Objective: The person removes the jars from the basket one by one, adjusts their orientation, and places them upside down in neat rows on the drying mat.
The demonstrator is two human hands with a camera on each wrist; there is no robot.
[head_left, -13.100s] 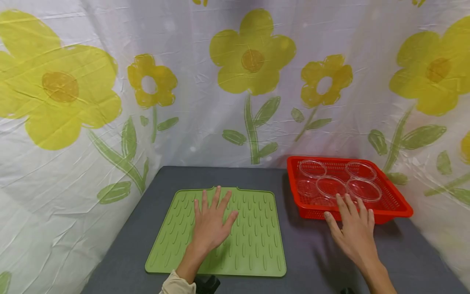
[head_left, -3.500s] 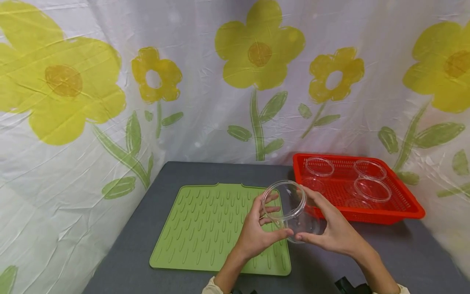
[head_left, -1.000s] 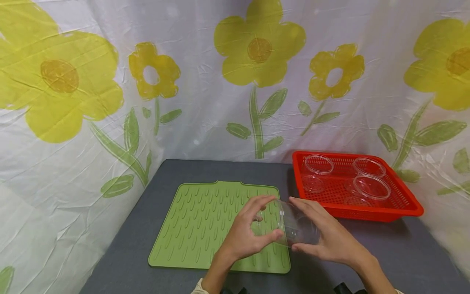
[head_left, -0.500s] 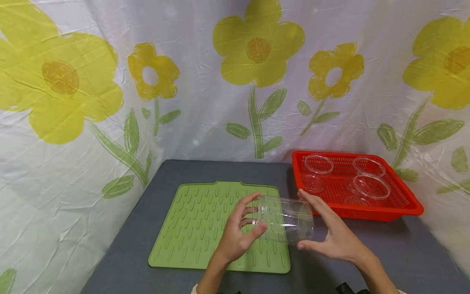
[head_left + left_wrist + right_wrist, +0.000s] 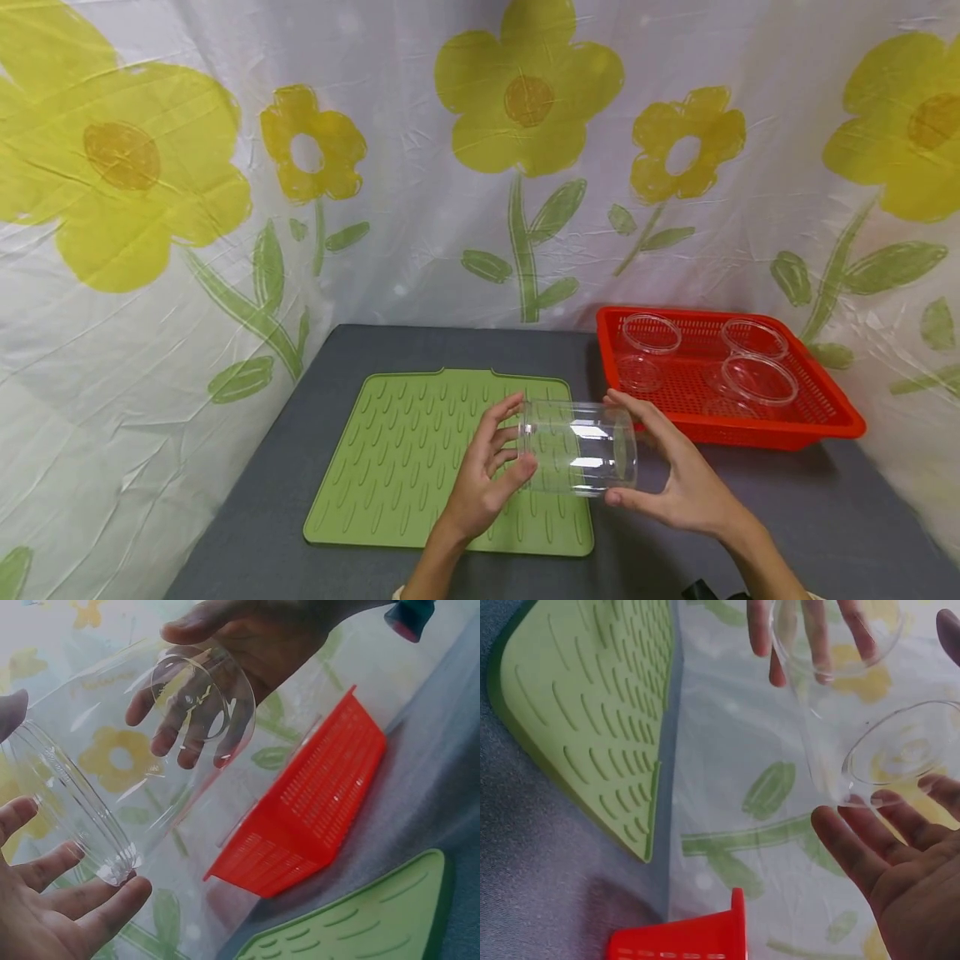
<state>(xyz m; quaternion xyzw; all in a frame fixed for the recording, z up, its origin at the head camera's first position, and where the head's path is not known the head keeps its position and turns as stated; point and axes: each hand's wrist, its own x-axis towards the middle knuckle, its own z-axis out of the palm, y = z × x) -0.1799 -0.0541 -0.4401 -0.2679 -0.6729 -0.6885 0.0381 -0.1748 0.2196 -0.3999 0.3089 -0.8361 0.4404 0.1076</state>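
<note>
Between both hands a clear plastic jar (image 5: 577, 450) lies on its side in the air, above the right part of a green ridged mat (image 5: 405, 467). My left hand (image 5: 483, 475) grips its rim end, thumb in front and fingers behind. At the base end, my right hand (image 5: 675, 479) holds it between thumb and fingers. In the left wrist view the ringed rim of the jar (image 5: 150, 750) faces the left hand (image 5: 60, 900). The right wrist view shows the right hand's fingertips at the round base of the jar (image 5: 832, 742).
A red plastic basket (image 5: 750, 433) stands at the back right of the dark grey table (image 5: 360, 575). Inside it are three clear jars, one of them a near jar (image 5: 759, 379). A white flowered cloth (image 5: 405, 275) hangs behind and at both sides.
The basket held several jars at first; one was lifted out into both hands. Since then that jar has turned from tilted upright to lying sideways, rim to the left.
</note>
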